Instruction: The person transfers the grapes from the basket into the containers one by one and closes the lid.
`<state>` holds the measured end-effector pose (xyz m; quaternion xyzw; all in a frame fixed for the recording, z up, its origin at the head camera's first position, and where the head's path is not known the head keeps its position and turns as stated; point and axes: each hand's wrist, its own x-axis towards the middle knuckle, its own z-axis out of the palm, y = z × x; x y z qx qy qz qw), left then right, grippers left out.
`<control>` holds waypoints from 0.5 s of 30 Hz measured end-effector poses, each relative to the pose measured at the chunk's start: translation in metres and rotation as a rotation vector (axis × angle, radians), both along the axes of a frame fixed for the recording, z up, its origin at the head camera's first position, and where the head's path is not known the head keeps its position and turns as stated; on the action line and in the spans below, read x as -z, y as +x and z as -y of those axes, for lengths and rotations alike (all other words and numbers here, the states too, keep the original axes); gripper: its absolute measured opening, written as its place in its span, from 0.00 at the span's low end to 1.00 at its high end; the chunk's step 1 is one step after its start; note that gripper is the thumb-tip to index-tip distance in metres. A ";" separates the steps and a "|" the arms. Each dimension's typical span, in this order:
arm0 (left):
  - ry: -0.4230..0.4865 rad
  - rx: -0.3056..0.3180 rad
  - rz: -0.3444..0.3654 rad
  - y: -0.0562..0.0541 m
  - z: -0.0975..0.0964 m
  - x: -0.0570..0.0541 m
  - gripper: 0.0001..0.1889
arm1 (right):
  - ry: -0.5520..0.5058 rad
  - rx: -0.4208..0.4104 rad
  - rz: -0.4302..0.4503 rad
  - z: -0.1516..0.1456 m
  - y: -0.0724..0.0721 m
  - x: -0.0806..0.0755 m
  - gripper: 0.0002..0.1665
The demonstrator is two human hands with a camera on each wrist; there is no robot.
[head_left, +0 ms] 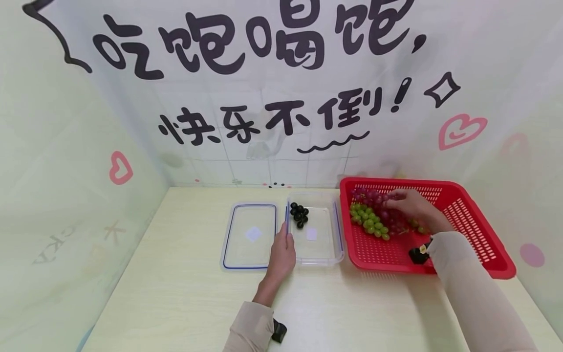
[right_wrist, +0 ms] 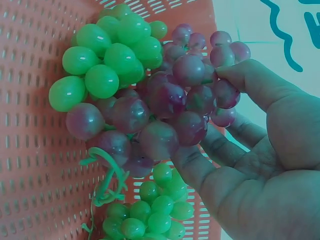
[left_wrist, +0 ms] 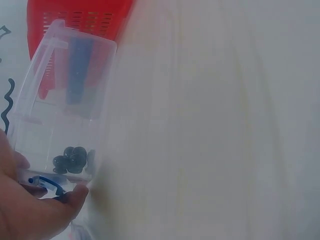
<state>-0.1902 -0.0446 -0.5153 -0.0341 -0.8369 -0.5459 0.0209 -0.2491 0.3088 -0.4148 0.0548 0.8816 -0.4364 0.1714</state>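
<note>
My left hand (head_left: 282, 252) grips the left wall of a clear plastic container (head_left: 324, 230), near a side clip. Inside that container, against its far left side, lies a small bunch of black grapes (head_left: 299, 214). Over at the right, my right hand (head_left: 413, 204) reaches into a red basket (head_left: 374, 261). Its thumb and fingers curl around a bunch of purple grapes (right_wrist: 167, 100), seen up close in the right wrist view. One bunch of green grapes (right_wrist: 120, 47) sits beside the purple ones, and another green bunch (right_wrist: 157, 212) lies on their other side.
A clear lid with a blue seal (head_left: 242, 249) lies flat on the table to the left of the container. The red basket stands close to the container's right side. A printed white curtain (head_left: 264, 166) hangs behind the table.
</note>
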 end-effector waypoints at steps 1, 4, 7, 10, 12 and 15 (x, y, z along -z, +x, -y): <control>-0.005 -0.002 -0.006 0.000 0.000 0.000 0.26 | -0.003 0.002 0.003 0.000 0.000 0.000 0.35; -0.012 -0.007 -0.016 0.001 0.000 0.000 0.26 | -0.003 0.006 0.008 0.002 -0.001 -0.002 0.37; -0.014 -0.009 -0.014 0.001 0.000 0.000 0.26 | 0.003 0.018 0.006 0.005 0.000 -0.007 0.37; -0.016 -0.008 -0.014 0.001 0.000 0.001 0.25 | 0.008 0.030 -0.003 0.008 0.000 -0.013 0.36; -0.014 -0.006 -0.013 0.000 0.000 0.001 0.25 | 0.001 0.038 -0.006 0.010 0.000 -0.016 0.35; -0.008 -0.003 -0.009 0.000 0.000 0.001 0.26 | -0.013 0.044 -0.017 0.012 -0.002 -0.019 0.35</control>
